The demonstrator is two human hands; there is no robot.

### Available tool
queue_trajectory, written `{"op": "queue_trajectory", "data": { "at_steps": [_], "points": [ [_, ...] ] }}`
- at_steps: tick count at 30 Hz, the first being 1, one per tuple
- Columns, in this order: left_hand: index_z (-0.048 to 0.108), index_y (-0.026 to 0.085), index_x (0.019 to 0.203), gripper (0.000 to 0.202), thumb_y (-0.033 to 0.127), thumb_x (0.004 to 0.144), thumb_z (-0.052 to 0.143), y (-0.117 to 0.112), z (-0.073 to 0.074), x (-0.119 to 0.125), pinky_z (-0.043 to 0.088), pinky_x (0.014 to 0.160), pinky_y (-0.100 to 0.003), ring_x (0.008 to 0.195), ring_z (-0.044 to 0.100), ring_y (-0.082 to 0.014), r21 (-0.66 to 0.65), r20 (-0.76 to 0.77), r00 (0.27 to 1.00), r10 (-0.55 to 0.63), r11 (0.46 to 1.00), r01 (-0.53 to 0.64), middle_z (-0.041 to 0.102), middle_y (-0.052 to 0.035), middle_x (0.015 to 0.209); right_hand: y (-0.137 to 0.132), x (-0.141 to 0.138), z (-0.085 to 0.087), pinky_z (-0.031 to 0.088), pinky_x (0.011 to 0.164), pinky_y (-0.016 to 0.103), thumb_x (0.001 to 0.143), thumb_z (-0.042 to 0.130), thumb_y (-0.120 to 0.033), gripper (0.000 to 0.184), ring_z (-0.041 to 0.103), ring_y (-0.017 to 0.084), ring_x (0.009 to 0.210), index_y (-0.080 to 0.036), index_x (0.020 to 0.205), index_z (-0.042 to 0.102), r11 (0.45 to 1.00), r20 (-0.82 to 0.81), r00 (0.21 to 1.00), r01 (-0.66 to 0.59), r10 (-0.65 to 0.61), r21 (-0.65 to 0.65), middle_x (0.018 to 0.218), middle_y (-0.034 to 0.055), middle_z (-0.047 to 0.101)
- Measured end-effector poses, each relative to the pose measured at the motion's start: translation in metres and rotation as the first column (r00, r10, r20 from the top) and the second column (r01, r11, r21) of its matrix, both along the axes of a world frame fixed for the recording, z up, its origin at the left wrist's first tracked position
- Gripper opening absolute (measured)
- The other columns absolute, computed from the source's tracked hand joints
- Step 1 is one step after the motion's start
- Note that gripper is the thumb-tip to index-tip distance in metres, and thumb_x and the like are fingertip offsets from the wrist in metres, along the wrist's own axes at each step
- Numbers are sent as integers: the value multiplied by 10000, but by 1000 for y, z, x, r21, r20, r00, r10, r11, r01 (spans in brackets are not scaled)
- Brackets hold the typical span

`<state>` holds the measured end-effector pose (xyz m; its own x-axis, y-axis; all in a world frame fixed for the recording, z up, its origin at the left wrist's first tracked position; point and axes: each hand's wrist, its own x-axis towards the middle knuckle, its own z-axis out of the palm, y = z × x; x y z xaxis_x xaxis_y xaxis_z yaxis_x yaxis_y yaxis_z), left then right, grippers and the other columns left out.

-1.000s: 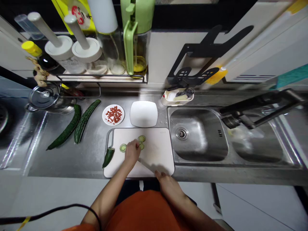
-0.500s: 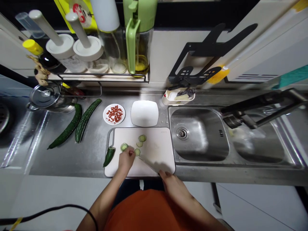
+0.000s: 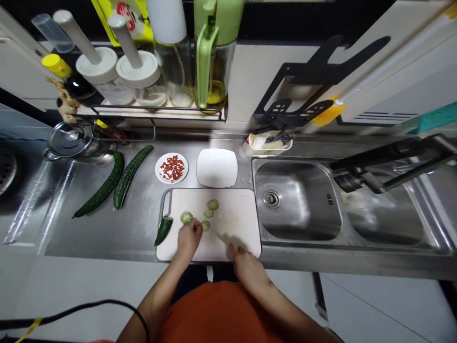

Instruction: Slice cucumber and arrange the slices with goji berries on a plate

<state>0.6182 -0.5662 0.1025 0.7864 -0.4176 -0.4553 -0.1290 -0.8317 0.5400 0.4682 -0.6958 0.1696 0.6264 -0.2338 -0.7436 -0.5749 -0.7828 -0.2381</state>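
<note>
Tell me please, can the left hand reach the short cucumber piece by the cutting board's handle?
Probably yes: only bare cutting board shows between the left hand and the cucumber piece, and the knife in the right hand is on the other side.

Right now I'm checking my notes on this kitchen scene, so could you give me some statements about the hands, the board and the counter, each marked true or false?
1. The right hand holds a knife. True.
2. The left hand is in the sink. False: it is at the cutting board, near the cucumber slices.
3. Two long cucumbers lie on the counter. True.
4. The cut cucumber piece is on the square plate. False: it is at the cutting board's left end.
5. The round plate holds small red pieces. True.
</note>
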Motion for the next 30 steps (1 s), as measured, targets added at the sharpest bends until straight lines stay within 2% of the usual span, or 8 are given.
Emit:
{"op": "queue_trajectory", "data": {
  "at_steps": [8, 17, 24, 30],
  "points": [
    [631, 202, 672, 132, 250, 762, 546, -1, -2, 7, 345, 605, -207, 604, 559, -105, 20, -83, 996, 43, 999, -42, 635, 17, 632, 5, 0, -1, 381, 598, 251, 774, 295, -14, 495, 617, 196, 809, -171, 1207, 475, 1000, 4, 1000, 14, -14, -7, 972, 100, 620],
    [656, 198, 686, 137, 244, 763, 553, -2, -1, 10, 357, 611, -210, 624, 580, -110, 17, -101, 994, 47, 999, -46, 658, 10, 658, 8, 4, 0, 382, 587, 244, 767, 291, -13, 468, 620, 195, 820, -164, 1160, 495, 999, -11, 999, 39, -39, 18, 942, 99, 624],
    [655, 190, 687, 138, 226, 773, 553, -5, 2, 11, 362, 625, -212, 641, 585, -114, 55, -109, 993, 37, 998, -31, 664, 2, 670, 17, 12, 4, 400, 633, 263, 783, 256, -4, 497, 622, 209, 842, -149, 1201, 483, 998, -47, 998, 53, -51, 33, 958, 119, 633],
    [648, 188, 680, 141, 224, 771, 546, -3, -1, 10, 353, 616, -207, 612, 569, -105, 26, -89, 996, 18, 1000, -16, 653, 7, 648, 15, -3, -3, 395, 667, 274, 784, 243, -1, 519, 615, 204, 850, -150, 1230, 464, 996, -39, 997, 66, -64, 54, 961, 111, 627]
  ]
}}
